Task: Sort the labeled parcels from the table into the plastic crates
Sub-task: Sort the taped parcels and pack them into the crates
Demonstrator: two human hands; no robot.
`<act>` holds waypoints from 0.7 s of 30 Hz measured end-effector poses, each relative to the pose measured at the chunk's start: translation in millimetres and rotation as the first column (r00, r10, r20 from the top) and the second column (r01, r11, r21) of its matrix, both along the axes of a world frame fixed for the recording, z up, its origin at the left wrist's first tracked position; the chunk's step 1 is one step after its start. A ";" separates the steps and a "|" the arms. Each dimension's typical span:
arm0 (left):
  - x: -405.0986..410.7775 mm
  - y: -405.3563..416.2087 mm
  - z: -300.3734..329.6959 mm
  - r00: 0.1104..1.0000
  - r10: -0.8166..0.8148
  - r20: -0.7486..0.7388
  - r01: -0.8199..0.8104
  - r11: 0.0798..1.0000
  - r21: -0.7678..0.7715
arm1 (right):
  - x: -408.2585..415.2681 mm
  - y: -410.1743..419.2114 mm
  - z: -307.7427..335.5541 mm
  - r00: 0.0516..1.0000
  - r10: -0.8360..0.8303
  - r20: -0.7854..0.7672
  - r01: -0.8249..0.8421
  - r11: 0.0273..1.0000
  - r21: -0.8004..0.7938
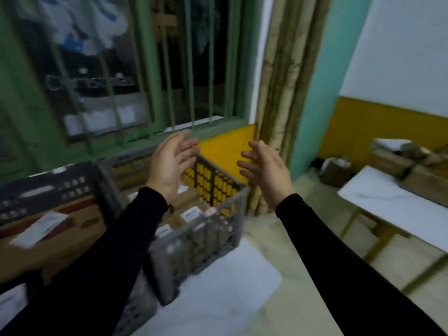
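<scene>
Both hands empty above grey crate [194, 243], left hand [169, 163] w/ fingers spread wide, right hand [264, 170] likewise, parcels [186, 214] inside crate

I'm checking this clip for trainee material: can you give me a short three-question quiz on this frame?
1. True or false: the left hand holds a parcel.
2. Which crate stands nearer the yellow wall panel: A) the grey crate, B) the dark crate?
3. Fill in: the brown parcels not yet sorted lie on the white ___ at the right.

Key: 1 false, both it and the right hand are open and empty. 2 A. 3 table.
</scene>
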State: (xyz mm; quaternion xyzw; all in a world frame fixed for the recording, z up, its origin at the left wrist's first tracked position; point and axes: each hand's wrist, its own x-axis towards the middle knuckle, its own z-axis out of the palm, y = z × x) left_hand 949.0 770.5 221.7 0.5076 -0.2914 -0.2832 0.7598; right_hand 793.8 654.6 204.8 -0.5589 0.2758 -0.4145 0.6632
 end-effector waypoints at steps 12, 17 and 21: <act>-315.4 -266.0 -3.8 0.936 -0.351 0.005 0.351 0.936 -0.013 | -337.5 -193.3 -5.0 0.908 -0.419 -0.008 0.419 0.907 0.037; -412.0 -382.3 -10.6 0.850 -0.527 -0.015 0.527 0.850 -0.016 | -441.0 -262.1 -15.2 0.823 -0.567 -0.030 0.568 0.822 0.045; -479.3 -469.8 -16.8 0.771 -0.637 -0.023 0.636 0.771 -0.030 | -513.3 -322.2 -20.4 0.745 -0.662 -0.085 0.666 0.745 0.038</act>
